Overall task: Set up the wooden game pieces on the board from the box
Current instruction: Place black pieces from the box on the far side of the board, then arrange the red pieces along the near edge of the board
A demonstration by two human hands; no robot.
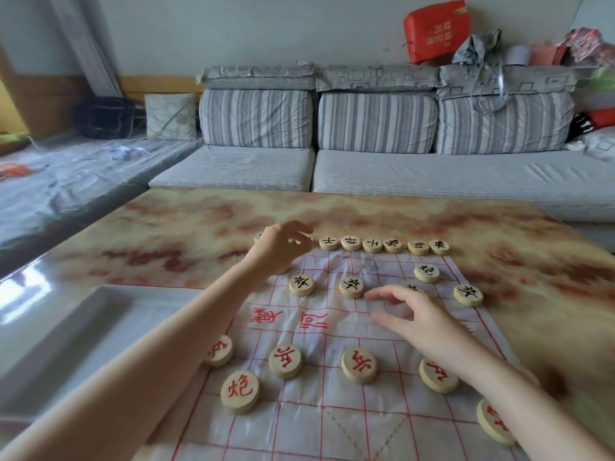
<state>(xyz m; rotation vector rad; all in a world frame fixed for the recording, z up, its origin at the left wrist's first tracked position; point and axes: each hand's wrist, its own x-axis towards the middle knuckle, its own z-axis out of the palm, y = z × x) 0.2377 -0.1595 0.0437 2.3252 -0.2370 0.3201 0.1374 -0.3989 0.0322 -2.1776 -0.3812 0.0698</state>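
Note:
A white cloth board (332, 424) with red grid lines lies on the marble table. Black-lettered wooden pieces (372, 245) line its far edge, with more black pieces (301, 284) one and two rows nearer. Red-lettered pieces (359, 365) stand in the near rows. My left hand (283, 249) reaches over the left end of the far row with bent, blurred fingers that hide the spots beneath; one piece (258, 236) peeks out behind it. My right hand (416, 317) hovers with spread fingers over the board's middle right, holding nothing and partly covering a black piece (412, 287).
A pale shallow box (83, 331) sits on the table left of the board. Beyond the table's far edge stands a grey striped sofa (376, 121), with a red bag (436, 29) and other clutter on its back.

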